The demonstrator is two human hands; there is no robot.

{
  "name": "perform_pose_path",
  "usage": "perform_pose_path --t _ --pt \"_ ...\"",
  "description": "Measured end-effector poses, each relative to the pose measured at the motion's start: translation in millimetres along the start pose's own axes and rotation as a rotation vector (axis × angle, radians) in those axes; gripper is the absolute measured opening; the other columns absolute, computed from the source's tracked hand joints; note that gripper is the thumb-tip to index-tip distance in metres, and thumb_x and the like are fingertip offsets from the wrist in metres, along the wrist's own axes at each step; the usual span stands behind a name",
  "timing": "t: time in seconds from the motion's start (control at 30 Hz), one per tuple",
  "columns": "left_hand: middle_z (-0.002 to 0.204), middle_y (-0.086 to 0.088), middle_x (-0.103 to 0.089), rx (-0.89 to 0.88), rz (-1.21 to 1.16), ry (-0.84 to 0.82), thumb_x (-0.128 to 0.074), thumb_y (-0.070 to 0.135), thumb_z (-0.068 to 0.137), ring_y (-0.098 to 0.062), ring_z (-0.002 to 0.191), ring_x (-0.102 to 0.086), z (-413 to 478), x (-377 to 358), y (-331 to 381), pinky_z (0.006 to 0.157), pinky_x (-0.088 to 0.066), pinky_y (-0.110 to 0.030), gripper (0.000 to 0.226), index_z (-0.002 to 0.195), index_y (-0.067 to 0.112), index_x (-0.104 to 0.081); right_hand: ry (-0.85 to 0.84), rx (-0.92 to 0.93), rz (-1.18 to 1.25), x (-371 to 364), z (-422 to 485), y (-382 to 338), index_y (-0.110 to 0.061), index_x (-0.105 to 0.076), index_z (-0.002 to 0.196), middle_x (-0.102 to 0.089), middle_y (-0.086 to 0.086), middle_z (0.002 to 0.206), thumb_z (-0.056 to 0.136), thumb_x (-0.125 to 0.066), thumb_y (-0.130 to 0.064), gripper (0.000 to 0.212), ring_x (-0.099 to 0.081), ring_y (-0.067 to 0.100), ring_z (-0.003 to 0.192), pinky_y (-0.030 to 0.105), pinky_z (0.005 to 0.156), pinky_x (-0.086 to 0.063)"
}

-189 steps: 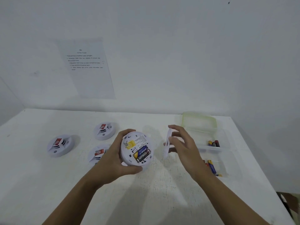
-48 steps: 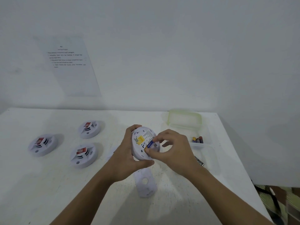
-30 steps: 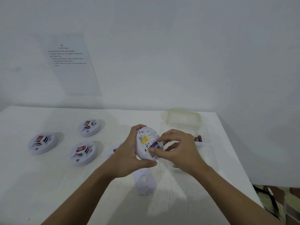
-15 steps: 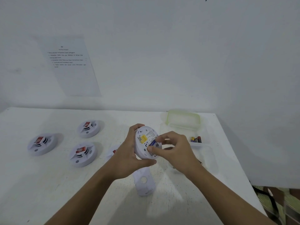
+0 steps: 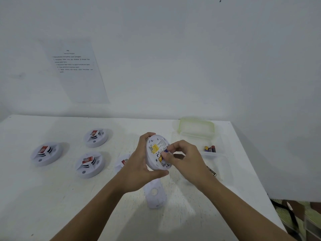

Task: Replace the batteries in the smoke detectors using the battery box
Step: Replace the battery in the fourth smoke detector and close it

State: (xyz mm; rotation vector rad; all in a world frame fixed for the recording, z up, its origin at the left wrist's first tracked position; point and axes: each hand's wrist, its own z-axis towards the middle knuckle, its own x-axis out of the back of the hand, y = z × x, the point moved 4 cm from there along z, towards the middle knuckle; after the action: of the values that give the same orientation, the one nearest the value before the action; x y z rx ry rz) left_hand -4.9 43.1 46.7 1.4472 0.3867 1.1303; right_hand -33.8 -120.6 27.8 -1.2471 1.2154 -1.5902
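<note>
Early stage, by my reading. The left hand wraps the rim of one smoke detector, lifted off the desk with its back showing. The right hand pinches a battery at the bay. Fingers cover it, so whether it is going in or coming out is unclear.

The back plate lies on the desk below. Still closed:
- far-left detector
- rear detector
- middle detector
- a fourth detector, half hidden

All are smooth white discs with red labels.

The battery box is thin clear plastic with its pale green lid open. It holds spare batteries.
</note>
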Motion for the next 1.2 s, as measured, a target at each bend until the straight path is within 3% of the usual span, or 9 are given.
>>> perform_pose_path --t 0.17,0.33,0.53,0.67,0.87,0.97,1.1,1.2 --pt "0.13 0.006 -0.05 -0.007 -0.035 0.012 -0.089 0.012 0.071 -0.016 0.124 -0.055 3.8 -0.1 2.1 0.093 -0.056 -0.027 0.092 0.139 0.028 -0.03 0.049 0.012 0.037 2.9 -2.2 -2.1 -0.017 -0.07 0.095 -0.072 -0.006 0.096 0.079 -0.085 -0.025 0.024 -0.071 0.009 0.095 0.028 0.082 -0.061" --pt "0.133 0.004 -0.049 -0.005 -0.058 -0.003 -0.089 0.011 0.07 -0.018 0.125 -0.055 9.0 -4.7 5.3 0.096 -0.057 -0.032 0.094 0.14 0.028 -0.029 0.05 -0.013 0.116 13.2 -1.4 -5.9 -0.011 -0.072 0.093 -0.072 0.0 0.091 0.083 -0.081 -0.017 0.014 -0.07 0.01 0.091 0.029 0.08 -0.061" --pt "0.13 0.004 -0.05 -0.003 -0.063 -0.05 -0.087 0.004 0.073 -0.009 0.121 -0.056 16.9 -14.8 10.7 0.087 -0.055 -0.021 0.09 0.137 0.031 -0.03 0.018 -0.057 0.039 21.7 0.5 1.4 -0.018 -0.065 0.09 -0.067 0.003 0.099 0.076 -0.087 -0.02 0.026 -0.071 0.015 0.1 0.036 0.083 -0.062" --pt "0.128 0.008 -0.05 -0.004 -0.053 -0.071 -0.087 0.004 0.073 -0.006 0.12 -0.055 23.7 -22.7 11.7 0.088 -0.056 -0.022 0.089 0.135 0.034 -0.03 0.017 -0.067 0.048 30.6 2.0 5.5 -0.016 -0.066 0.092 -0.066 0.004 0.1 0.078 -0.086 -0.022 0.025 -0.071 0.015 0.099 0.027 0.077 -0.059" --pt "0.123 0.014 -0.051 -0.015 -0.073 -0.105 -0.086 0.002 0.073 -0.011 0.12 -0.058 33.6 -42.0 10.8 0.089 -0.056 -0.025 0.089 0.138 0.026 -0.03 0.065 -0.05 0.025 46.6 4.2 11.0 -0.006 -0.067 0.09 -0.068 0.004 0.098 0.094 -0.069 -0.024 0.018 -0.064 -0.005 0.089 0.008 0.068 -0.05" --pt "0.121 0.018 -0.053 -0.017 -0.074 -0.102 -0.086 0.001 0.073 -0.008 0.119 -0.058 39.9 -48.4 10.8 0.088 -0.054 -0.02 0.091 0.139 0.026 -0.029 0.089 -0.019 -0.019 47.7 6.7 16.8 -0.008 -0.066 0.082 -0.06 0.003 0.099 0.095 -0.068 -0.02 0.018 -0.063 0.002 0.093 0.011 0.071 -0.05" --pt "0.124 0.015 -0.053 -0.006 -0.069 -0.095 -0.087 0.003 0.073 -0.011 0.121 -0.057 45.8 -54.1 8.1 0.09 -0.055 -0.023 0.091 0.139 0.028 -0.029 0.092 -0.006 -0.003 59.3 9.9 22.9 -0.015 -0.066 0.088 -0.067 0.002 0.091 0.089 -0.074 -0.017 0.009 -0.066 0.001 0.092 0.023 0.077 -0.059" --pt "0.121 0.019 -0.055 0.01 -0.069 -0.101 -0.086 0.003 0.073 -0.011 0.12 -0.058 49.6 -58.6 6.0 0.091 -0.056 -0.026 0.092 0.14 0.029 -0.029 0.077 0.003 -0.03 67.6 10.0 26.1 -0.02 -0.067 0.089 -0.068 -0.002 0.091 0.078 -0.084 -0.022 0.021 -0.067 0.008 0.099 0.031 0.079 -0.062"
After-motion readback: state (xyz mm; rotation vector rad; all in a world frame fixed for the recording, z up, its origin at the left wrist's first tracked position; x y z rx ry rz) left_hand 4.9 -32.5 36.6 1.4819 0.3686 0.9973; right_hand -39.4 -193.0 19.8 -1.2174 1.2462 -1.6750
